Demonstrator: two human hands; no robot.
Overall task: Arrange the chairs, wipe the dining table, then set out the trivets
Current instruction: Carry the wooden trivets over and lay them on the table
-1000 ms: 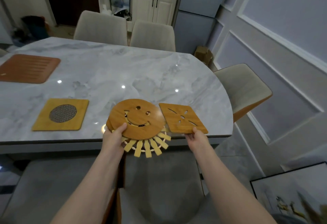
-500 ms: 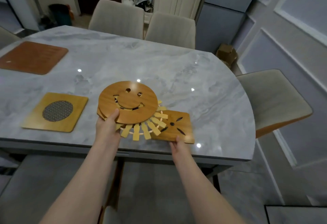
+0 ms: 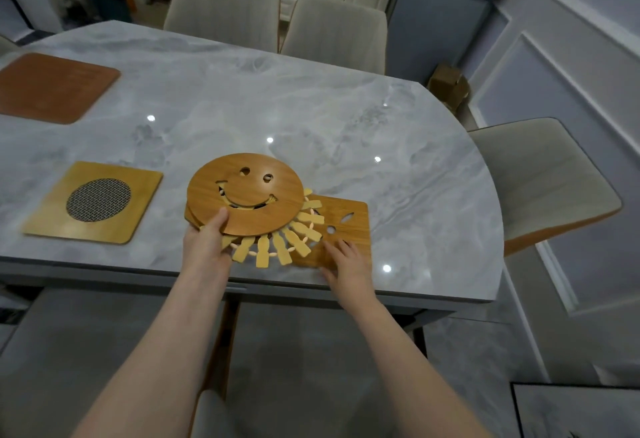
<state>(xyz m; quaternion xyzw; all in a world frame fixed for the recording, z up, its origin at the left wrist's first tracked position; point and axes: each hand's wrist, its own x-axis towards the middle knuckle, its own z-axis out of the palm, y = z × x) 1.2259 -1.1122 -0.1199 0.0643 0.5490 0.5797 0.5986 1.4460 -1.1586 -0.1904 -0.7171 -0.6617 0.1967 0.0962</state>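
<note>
My left hand (image 3: 207,240) grips a stack of trivets just above the grey marble table (image 3: 311,108): a round wooden smiley-face trivet (image 3: 247,195) on top, another round one under it, and a slatted sun-shaped trivet (image 3: 287,243) fanning out below. A square wooden trivet with leaf cut-outs (image 3: 346,219) lies flat on the table, partly under the stack. My right hand (image 3: 346,264) rests on its near edge with fingers spread. A square trivet with a mesh centre (image 3: 93,202) lies to the left, and a brown mat (image 3: 52,87) at the far left.
Two beige chairs (image 3: 225,4) (image 3: 336,29) stand at the far side and one (image 3: 540,178) at the right end. Grey chair seats (image 3: 104,351) sit below the near edge. A cardboard box (image 3: 448,87) stands by the panelled wall; a framed picture (image 3: 575,410) is on the floor.
My right hand laid the square leaf trivet down on the table and opened its fingers over it. My left hand carried the stack forward over the table. The view tilted down.
</note>
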